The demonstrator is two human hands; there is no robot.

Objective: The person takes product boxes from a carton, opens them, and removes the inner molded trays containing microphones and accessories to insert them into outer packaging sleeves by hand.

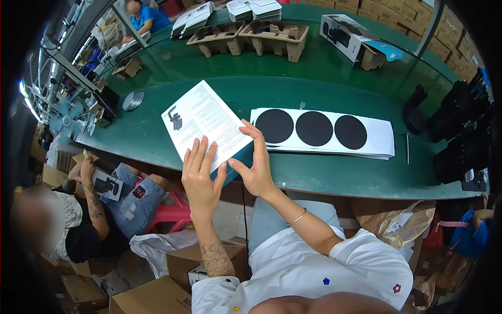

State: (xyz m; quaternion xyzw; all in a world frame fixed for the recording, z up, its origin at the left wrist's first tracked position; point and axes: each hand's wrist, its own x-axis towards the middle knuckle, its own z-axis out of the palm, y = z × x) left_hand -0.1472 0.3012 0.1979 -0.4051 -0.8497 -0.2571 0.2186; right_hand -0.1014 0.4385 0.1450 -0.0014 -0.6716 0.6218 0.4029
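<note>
A white printed box-like piece with a picture of a black device is tilted over the front edge of the green table. Teal shows along its lower right edge; whether it is a box or a folded card I cannot tell. My left hand lies on its printed face with the fingers stretched out. My right hand grips its right side, index finger at the corner and thumb at the near edge. Just right of my hands lies a stack of white sheets bearing three black discs.
Black devices crowd the table's right end, near a thin metal rod. Cardboard trays and an opened box stand at the back. A seated person is at lower left, another person at far left. Cartons sit below.
</note>
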